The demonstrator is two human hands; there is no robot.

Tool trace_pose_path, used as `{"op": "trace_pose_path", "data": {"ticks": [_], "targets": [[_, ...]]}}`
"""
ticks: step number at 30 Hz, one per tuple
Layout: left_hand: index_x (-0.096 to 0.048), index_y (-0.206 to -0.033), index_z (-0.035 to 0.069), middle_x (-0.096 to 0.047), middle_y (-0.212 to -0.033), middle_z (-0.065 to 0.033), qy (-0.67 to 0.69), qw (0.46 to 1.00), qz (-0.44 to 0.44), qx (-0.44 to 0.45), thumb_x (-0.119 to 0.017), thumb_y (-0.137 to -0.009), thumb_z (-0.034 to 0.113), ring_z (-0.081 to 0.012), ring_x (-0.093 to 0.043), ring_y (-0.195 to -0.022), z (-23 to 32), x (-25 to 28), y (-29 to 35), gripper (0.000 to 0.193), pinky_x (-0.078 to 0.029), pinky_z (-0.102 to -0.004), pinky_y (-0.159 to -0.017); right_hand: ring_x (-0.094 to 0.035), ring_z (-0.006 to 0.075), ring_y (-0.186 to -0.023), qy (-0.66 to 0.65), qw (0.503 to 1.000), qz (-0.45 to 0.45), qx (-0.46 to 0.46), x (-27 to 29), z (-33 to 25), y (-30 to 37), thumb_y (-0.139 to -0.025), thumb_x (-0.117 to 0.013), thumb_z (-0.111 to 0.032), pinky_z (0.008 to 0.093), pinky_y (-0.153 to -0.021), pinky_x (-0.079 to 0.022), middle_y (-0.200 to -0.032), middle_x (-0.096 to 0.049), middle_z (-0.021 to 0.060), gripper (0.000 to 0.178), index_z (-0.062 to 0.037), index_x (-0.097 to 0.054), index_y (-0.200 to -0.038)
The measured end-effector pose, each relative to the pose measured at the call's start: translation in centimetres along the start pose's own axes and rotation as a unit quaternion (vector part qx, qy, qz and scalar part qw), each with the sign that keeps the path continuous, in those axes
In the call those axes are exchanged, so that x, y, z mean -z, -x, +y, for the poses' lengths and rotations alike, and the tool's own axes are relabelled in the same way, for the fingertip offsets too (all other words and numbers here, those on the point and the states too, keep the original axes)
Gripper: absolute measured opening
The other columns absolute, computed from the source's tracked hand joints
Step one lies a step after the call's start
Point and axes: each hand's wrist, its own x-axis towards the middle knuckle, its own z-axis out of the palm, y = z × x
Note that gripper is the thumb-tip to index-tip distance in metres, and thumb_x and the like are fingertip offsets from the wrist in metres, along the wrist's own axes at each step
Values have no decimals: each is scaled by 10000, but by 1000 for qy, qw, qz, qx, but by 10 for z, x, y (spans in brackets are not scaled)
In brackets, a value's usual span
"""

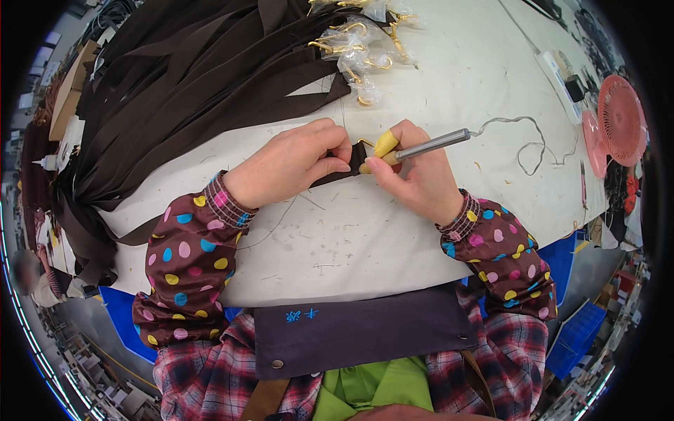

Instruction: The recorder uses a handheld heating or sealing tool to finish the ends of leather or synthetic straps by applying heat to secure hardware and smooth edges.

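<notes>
My left hand [289,160] pinches the end of a dark brown strap [359,157] between thumb and fingers, just above the white table. A gold-coloured metal hook [364,142] shows at this end, partly hidden by my fingers. In my right hand [423,184] is a slim corded tool like a soldering iron [439,143], with a silver shaft and a thin grey cable at its rear. Its front end points at the strap; the tip is hidden by my fingers. Yellow covers [385,144] wrap fingertips of my right hand.
A heap of long dark brown straps [203,91] spreads over the table's left side. Several gold hooks in clear plastic [358,52] lie at its end. A white power strip [560,83] and a pink fan [620,116] stand at right. Loose threads [284,217] litter the white table [435,245].
</notes>
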Motion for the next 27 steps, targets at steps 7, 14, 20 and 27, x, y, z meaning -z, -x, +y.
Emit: {"op": "trace_pose_path", "data": {"ticks": [7, 14, 20, 27], "targets": [[-503, -893, 45, -491, -811, -23, 44, 998, 11, 32, -591, -893, 79, -92, -476, -634, 0, 2, 0, 95, -419, -232, -511, -504, 127, -528, 14, 1000, -3, 19, -1, 0, -1, -798, -698, -152, 262, -477, -398, -645, -582, 31, 244, -59, -483, -865], [-467, -919, 34, -513, -804, -33, 162, 975, 72, 132, -530, -937, 130, -81, -526, -618, 4, -5, 0, 116, -434, -221, -412, -486, 77, -495, -20, 999, 36, -1, 2, -9, -9, -845, -667, -130, 226, -455, -365, -630, -564, 20, 222, -47, -468, -902], [-459, -915, 32, -516, -762, -38, 161, 973, 84, 144, -535, -937, 135, -92, -517, -591, 6, -4, 0, 130, -437, -232, -421, -445, 84, -479, -18, 999, 26, -32, -1, -7, -9, -837, -676, -142, 241, -448, -350, -624, -550, 19, 225, -53, -477, -895], [-446, -942, 50, -517, -851, 4, 150, 974, 61, 160, -501, -958, 115, -47, -491, -627, 7, -4, -1, 87, -417, -187, -440, -435, 97, -481, -3, 999, 25, -24, 0, -7, -9, -826, -686, -140, 253, -447, -348, -621, -538, 24, 228, -50, -487, -889]]}}
